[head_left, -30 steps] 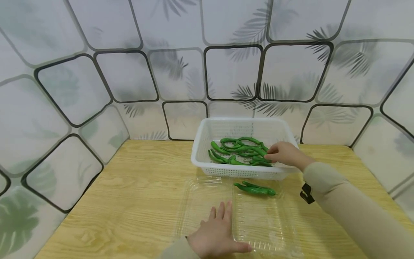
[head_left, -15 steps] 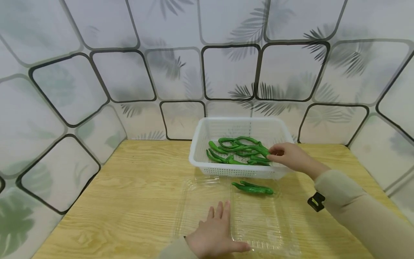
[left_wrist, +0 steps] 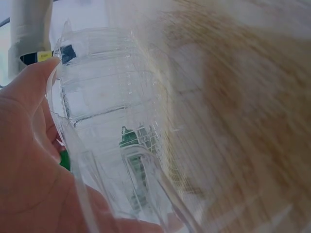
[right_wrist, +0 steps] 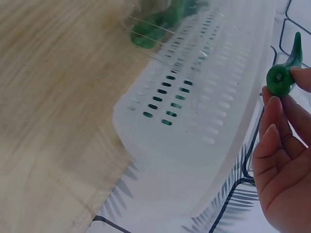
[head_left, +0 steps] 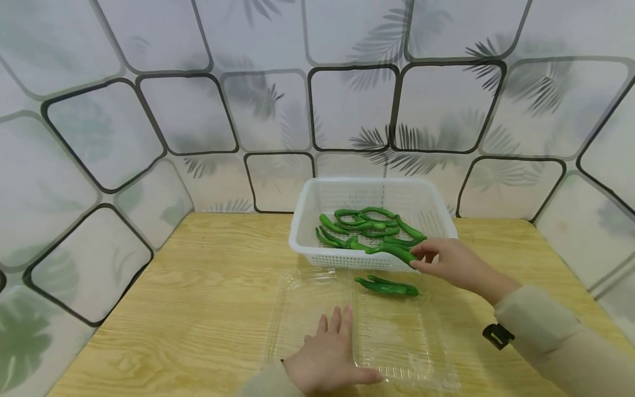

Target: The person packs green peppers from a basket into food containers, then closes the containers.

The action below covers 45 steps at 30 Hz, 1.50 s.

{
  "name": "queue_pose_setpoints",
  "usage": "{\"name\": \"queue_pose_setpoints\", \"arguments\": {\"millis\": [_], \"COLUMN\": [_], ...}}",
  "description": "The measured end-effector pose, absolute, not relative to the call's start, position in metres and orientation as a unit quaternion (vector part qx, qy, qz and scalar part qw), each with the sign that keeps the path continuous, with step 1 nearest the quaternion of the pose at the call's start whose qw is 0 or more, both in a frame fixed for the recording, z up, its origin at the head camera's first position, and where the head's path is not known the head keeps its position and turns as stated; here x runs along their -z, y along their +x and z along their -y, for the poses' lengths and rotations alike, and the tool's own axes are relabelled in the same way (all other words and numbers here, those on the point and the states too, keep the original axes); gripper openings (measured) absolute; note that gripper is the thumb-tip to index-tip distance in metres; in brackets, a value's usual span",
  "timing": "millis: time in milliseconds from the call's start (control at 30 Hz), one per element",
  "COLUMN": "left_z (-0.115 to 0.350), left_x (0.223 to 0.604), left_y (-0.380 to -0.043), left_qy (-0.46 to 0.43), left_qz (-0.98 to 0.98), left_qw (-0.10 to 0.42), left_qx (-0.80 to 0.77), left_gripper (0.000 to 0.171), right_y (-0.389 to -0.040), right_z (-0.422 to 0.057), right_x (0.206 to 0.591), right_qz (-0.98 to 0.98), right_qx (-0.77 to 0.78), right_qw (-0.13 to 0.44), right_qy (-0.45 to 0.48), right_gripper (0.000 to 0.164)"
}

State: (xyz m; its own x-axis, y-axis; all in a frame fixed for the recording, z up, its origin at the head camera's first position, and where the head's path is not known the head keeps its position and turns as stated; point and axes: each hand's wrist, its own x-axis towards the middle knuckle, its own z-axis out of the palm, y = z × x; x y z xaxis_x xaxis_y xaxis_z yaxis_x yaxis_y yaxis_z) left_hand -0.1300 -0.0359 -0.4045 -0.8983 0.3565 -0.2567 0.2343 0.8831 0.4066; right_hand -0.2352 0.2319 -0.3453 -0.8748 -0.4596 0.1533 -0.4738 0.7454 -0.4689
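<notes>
My right hand (head_left: 461, 266) pinches a green chili pepper (head_left: 397, 252) by one end, just over the front rim of a white perforated basket (head_left: 342, 259). The right wrist view shows the pepper's stem end (right_wrist: 279, 80) between thumb and fingertips. Several more green peppers (head_left: 369, 225) lie inside the basket. Before it, a clear plastic clamshell container (head_left: 397, 336) lies unfolded, with a few peppers (head_left: 389, 288) at the far end of its right half. With fingers spread, my left hand (head_left: 324, 355) rests on the container's near middle; its thumb touches the rim in the left wrist view.
All of this stands on a wood-grain table (head_left: 213, 275). The basket is close to the patterned wall covering (head_left: 278, 182) at the back. A black wrist strap piece (head_left: 498, 335) hangs at the right sleeve.
My right hand has drawn a pepper up from the basket's right side and toward me, over the front rim. The left hand has stayed in place on the container.
</notes>
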Motion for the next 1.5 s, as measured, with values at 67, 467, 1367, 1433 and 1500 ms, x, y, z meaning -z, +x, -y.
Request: {"name": "queue_pose_setpoints", "arguments": {"millis": [67,467,1367,1433,1500], "left_z": [0.036,0.036,0.037,0.037,0.037], "left_x": [0.405,0.402,0.402,0.402,0.402], "left_y": [-0.13,-0.129,-0.131,-0.131,-0.131], "left_qy": [0.157,0.162,0.161,0.163,0.164], "left_qz": [-0.957,-0.955,-0.951,-0.952,-0.952], "left_qw": [0.162,0.161,0.181,0.179,0.178], "left_qx": [-0.184,-0.187,-0.191,-0.188,-0.186], "left_gripper": [0.123,0.123,0.123,0.123,0.123], "right_y": [-0.231,-0.21,-0.204,-0.204,-0.204], "right_z": [-0.231,-0.216,-0.198,-0.197,-0.197], "right_x": [0.35,0.374,0.394,0.394,0.395], "right_qz": [0.933,0.949,0.964,0.964,0.964], "right_qx": [-0.245,-0.151,-0.032,-0.025,-0.019], "right_qw": [0.016,0.001,0.007,0.01,0.012], "right_qy": [0.262,0.278,0.262,0.264,0.266], "right_gripper": [0.016,0.008,0.021,0.021,0.022]}}
